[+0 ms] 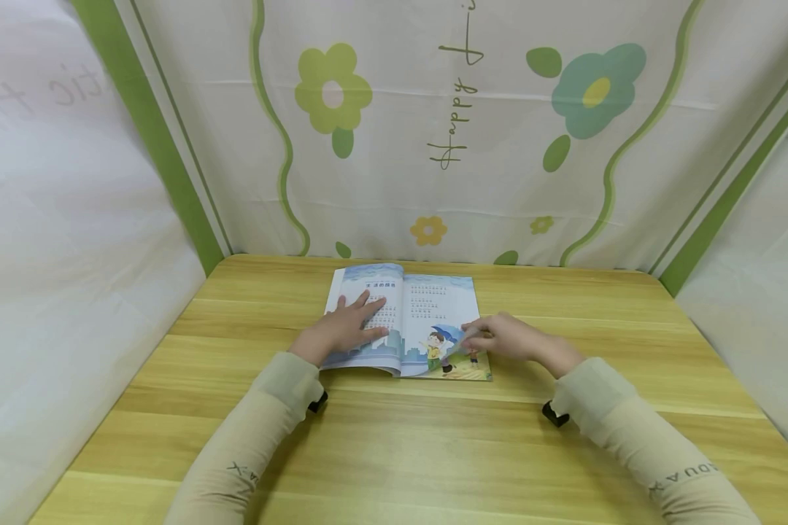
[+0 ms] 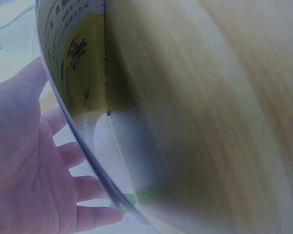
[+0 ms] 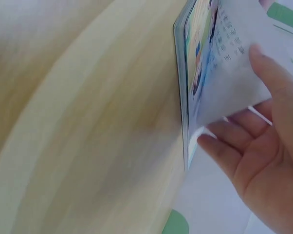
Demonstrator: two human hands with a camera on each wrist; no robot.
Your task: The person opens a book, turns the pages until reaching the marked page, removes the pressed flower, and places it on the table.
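Observation:
An illustrated book (image 1: 433, 328) lies open near the back of the table, with printed text and a child under a blue umbrella on its right side. My left hand (image 1: 346, 328) rests on the left page (image 1: 382, 277) with fingers spread. In the left wrist view, the curved edge of the book's left side passes in front of that hand (image 2: 34, 156). My right hand (image 1: 505, 337) pinches the lower right corner of a page and lifts it; a colourful page shows beneath. The lifted page (image 3: 234, 87) bends between thumb and fingers of the right hand (image 3: 268, 151) in the right wrist view.
The wooden table (image 1: 394, 452) stretches around the book on all sides. Behind it hangs a white curtain (image 1: 394, 182) printed with flowers and green bands, and more white fabric (image 1: 72, 255) closes in the sides. A dark wrist device (image 1: 554, 414) sits under the right sleeve.

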